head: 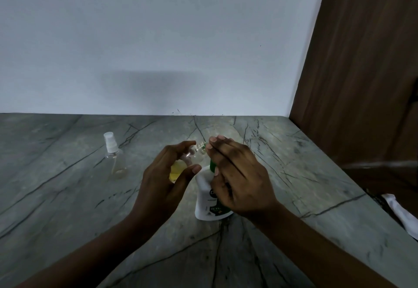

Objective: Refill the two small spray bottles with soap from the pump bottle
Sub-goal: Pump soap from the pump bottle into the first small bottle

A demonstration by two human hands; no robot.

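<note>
Left hand (162,179): fingers and thumb curled round an uncapped small spray bottle (178,170), held off the counter and tilted, its open neck pointing right. Yellow liquid sits in its lower part.

Right hand (239,174): index and middle fingers stretched flat over the pump head, thumb tip against the green collar. The other fingers are bent in front of the bottle's shoulder; cannot tell if they grip it.

White pump bottle (204,201) stands upright on the grey veined stone countertop (67,197), between the hands. Its nozzle is just beside the held bottle's neck; contact is unclear.

Second spray bottle (115,161), white cap on, stands well apart to the left. It looks nearly empty.

White cloth or paper (402,215) at the right edge.
</note>
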